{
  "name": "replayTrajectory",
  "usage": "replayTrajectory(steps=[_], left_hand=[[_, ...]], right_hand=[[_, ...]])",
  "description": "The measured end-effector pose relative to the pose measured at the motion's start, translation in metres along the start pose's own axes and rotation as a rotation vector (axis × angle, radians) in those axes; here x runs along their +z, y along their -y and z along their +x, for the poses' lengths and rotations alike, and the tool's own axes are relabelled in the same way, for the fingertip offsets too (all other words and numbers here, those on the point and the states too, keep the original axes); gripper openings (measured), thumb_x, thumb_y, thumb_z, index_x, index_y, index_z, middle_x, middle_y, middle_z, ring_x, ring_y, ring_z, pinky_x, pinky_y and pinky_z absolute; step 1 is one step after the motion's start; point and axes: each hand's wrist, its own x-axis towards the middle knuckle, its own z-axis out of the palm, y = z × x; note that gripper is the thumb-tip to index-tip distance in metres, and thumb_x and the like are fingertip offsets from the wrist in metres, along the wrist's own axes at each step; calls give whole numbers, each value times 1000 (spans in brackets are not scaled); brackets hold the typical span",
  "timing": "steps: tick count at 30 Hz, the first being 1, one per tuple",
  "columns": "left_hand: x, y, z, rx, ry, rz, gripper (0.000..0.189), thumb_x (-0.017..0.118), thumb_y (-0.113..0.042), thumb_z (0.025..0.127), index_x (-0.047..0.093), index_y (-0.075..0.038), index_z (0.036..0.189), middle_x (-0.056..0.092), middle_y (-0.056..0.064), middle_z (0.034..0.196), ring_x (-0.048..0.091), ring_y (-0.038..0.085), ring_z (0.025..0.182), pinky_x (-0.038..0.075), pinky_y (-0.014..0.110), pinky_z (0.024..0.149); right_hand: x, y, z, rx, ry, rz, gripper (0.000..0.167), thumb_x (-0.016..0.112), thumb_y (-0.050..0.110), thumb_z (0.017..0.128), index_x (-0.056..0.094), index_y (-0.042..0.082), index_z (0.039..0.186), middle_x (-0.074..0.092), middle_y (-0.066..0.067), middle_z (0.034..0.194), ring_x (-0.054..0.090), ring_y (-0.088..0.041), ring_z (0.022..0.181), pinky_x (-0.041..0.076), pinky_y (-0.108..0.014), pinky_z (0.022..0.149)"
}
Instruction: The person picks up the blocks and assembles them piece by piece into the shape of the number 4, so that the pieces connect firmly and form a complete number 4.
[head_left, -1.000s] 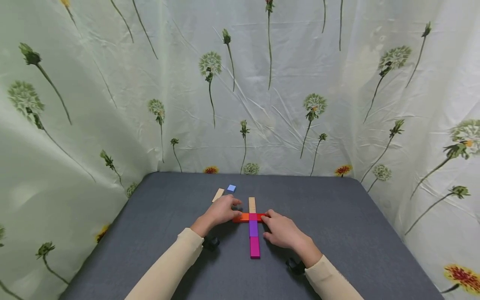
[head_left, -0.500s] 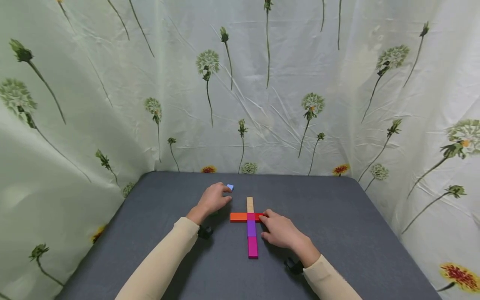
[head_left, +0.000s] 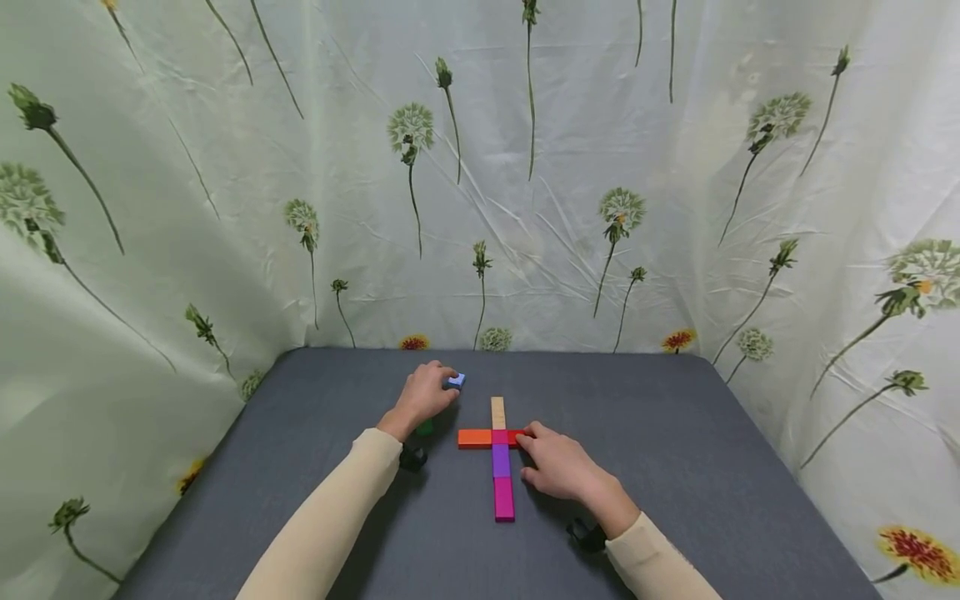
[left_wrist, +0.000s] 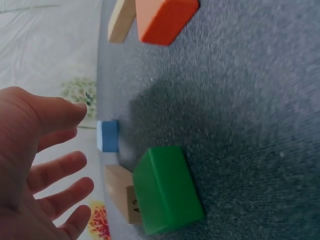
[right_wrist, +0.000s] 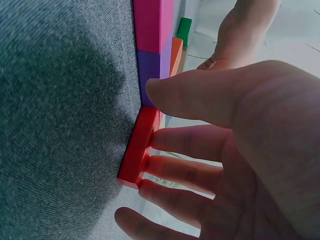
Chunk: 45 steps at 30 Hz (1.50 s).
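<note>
My left hand (head_left: 423, 395) reaches over the far middle of the table, fingers loosely bent, fingertips close to a small light-blue block (head_left: 457, 381). In the left wrist view a gap shows between the fingers and that block. Below this hand lie a green block (left_wrist: 167, 190) and a plain wooden block (left_wrist: 121, 192). Fingertips of my right hand (head_left: 558, 462) rest against a red block (right_wrist: 137, 150), the thumb near a purple block (right_wrist: 150, 70). Red forms the right arm of a flat cross, with an orange block (head_left: 475, 439) at left and a pink square (head_left: 499, 437) at the centre.
The cross also has a wooden block (head_left: 497, 412) at its far end and a magenta block (head_left: 504, 500) at its near end. It lies on a dark grey table (head_left: 637, 392). A flower-printed curtain (head_left: 525, 208) hangs behind and along both sides.
My left hand has left the orange block and moved left and away from me towards the blue block. The green block has come into sight beneath it. The right hand stays at the red block.
</note>
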Motion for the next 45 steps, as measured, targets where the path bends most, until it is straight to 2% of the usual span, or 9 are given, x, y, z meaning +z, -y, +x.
replayTrajectory(steps=[4,8,12,16,23,27,32,39,45], left_hand=[[3,2,4,-29,4,-13,38,73,-25,93,70,-12,129,62,12,123,56,35,114,43,56,97],[7,4,8,-67,11,-29,43,73,-27,94,66,-14,134,58,13,133,50,37,123,40,58,101],[11,5,12,-77,26,-35,48,72,-30,95,62,-16,140,52,13,144,42,40,132,35,63,103],[14,9,17,-79,52,-26,51,70,-33,96,59,-19,143,49,13,148,39,42,135,33,66,103],[19,21,20,-113,63,-4,52,69,-36,96,58,-20,144,47,14,150,38,43,135,30,67,103],[22,25,20,-114,47,-4,49,69,-36,96,61,-17,141,50,15,147,39,44,134,30,67,103],[23,24,23,-114,29,-2,46,70,-37,96,66,-15,135,52,14,145,39,42,134,30,65,103],[23,21,23,-139,40,-12,42,73,-37,94,69,-17,130,54,13,143,40,41,134,31,64,103],[20,21,23,-161,56,-39,41,74,-36,93,70,-18,130,55,13,141,42,39,132,31,63,103]], right_hand=[[-1,0,-2,-1,-12,-1,54,76,31,89,63,6,135,59,-10,122,62,-21,93,55,-44,84],[-1,0,-4,1,-12,1,53,76,30,89,63,6,135,58,-9,121,62,-21,92,55,-43,83],[0,-1,-4,8,-11,0,53,76,30,89,63,7,135,58,-9,121,62,-20,92,55,-43,83],[0,-1,-3,9,-14,-5,53,76,30,89,63,7,134,58,-9,120,61,-20,90,55,-42,82],[3,2,1,-9,-9,-18,53,75,31,90,62,7,135,58,-9,121,61,-20,93,56,-42,81],[3,2,1,-13,-9,-15,54,75,31,89,62,7,135,58,-9,121,61,-20,95,56,-42,82],[-1,3,1,-3,-15,-13,54,77,31,89,62,6,134,58,-10,121,61,-20,96,56,-42,83],[0,3,1,17,11,-17,55,76,32,89,62,7,136,58,-9,123,61,-20,97,55,-43,84],[1,3,0,2,-2,-20,54,75,31,90,62,7,136,58,-10,123,61,-21,98,55,-43,85]])
